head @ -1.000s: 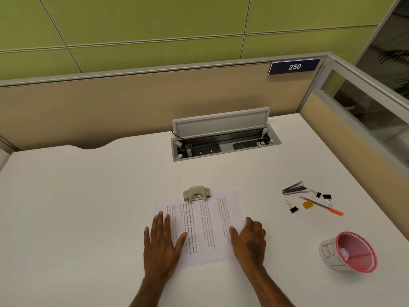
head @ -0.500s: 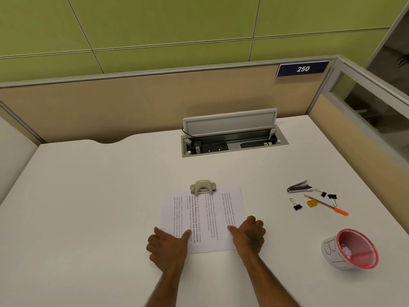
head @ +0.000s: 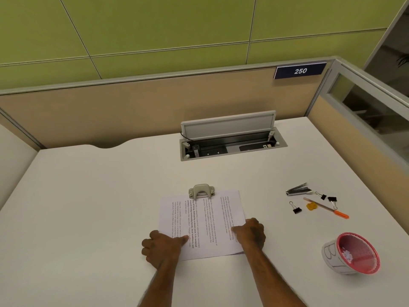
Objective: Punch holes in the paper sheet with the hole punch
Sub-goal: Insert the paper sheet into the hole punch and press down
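A printed paper sheet [head: 205, 220] lies flat on the white desk [head: 88, 207] in front of me. A small beige hole punch [head: 201, 191] sits on the middle of its far edge, with the paper's edge in its slot. My left hand [head: 162, 249] pinches the sheet's near left corner, thumb on top and fingers curled beside it. My right hand [head: 252, 235] holds the near right edge the same way, and that corner is slightly raised off the desk.
To the right lie a metal clipper-like tool [head: 297, 190], black binder clips [head: 295, 208], an orange-tipped pen [head: 327, 209] and a yellow bit [head: 311, 206]. A pink mesh cup [head: 352, 253] lies tipped at near right. An open cable box [head: 232, 142] is behind the punch.
Both hands went from lying flat with spread fingers on the sheet's near corners to curled grips on its edges. The paper and punch stayed in place; my view shifted slightly.
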